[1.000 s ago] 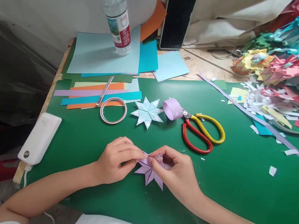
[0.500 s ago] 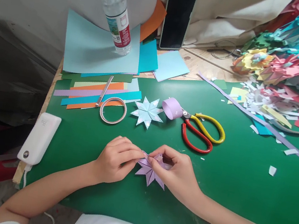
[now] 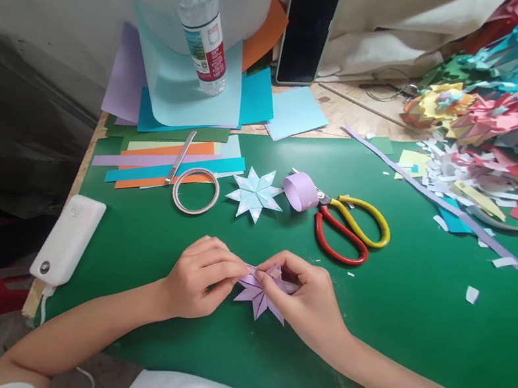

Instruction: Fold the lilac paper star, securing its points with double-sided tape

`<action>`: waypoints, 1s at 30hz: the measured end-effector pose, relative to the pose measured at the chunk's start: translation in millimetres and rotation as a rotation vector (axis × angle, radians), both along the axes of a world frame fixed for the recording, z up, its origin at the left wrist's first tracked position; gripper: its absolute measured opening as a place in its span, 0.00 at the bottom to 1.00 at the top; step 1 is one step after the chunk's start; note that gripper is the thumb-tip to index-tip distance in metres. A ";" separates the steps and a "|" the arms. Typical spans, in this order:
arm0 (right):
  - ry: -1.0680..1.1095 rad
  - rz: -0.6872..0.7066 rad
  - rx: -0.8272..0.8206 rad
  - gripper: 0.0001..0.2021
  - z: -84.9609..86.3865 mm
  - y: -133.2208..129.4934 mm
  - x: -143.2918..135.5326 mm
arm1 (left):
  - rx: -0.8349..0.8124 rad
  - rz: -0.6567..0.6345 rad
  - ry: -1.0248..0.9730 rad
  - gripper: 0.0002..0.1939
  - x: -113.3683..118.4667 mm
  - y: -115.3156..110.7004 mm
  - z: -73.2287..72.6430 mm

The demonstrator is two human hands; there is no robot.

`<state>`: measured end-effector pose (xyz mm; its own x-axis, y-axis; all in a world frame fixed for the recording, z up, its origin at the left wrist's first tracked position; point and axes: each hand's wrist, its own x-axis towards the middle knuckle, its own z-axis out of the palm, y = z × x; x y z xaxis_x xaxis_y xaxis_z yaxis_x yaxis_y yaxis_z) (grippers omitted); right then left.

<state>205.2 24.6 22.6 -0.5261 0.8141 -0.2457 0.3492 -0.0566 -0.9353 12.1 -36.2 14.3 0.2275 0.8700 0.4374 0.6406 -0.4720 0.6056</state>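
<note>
A folded purple paper star [image 3: 261, 298] is held between both hands near the front of the green table [image 3: 396, 325]. My left hand [image 3: 205, 278] pinches its upper left tip. My right hand [image 3: 308, 300] grips the star from the right, thumb on top, covering part of it. Beyond the hands lies a light blue paper star [image 3: 255, 195]. Right of that are a curled purple paper strip [image 3: 300, 192] and scissors [image 3: 351, 230] with one yellow and one red handle. To the left rests a roll of tape [image 3: 196, 191].
Paper strips [image 3: 168, 165] with a cutter [image 3: 180, 158] lie at the left, near a white power bank [image 3: 67, 240]. A bottle [image 3: 206, 37] stands on paper sheets; a phone [image 3: 310, 26] leans behind. Paper scraps [image 3: 472, 178] and colourful paper flowers [image 3: 501, 96] fill the right back.
The light blue sheet under the bottle has curled up at its left side, showing purple and blue sheets beneath. The curled purple strip has shifted slightly. Both hands look almost unmoved.
</note>
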 end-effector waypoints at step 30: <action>0.005 0.051 0.042 0.07 -0.3 0.3 -1.1 | 0.030 0.044 -0.010 0.08 0.5 2.0 -2.0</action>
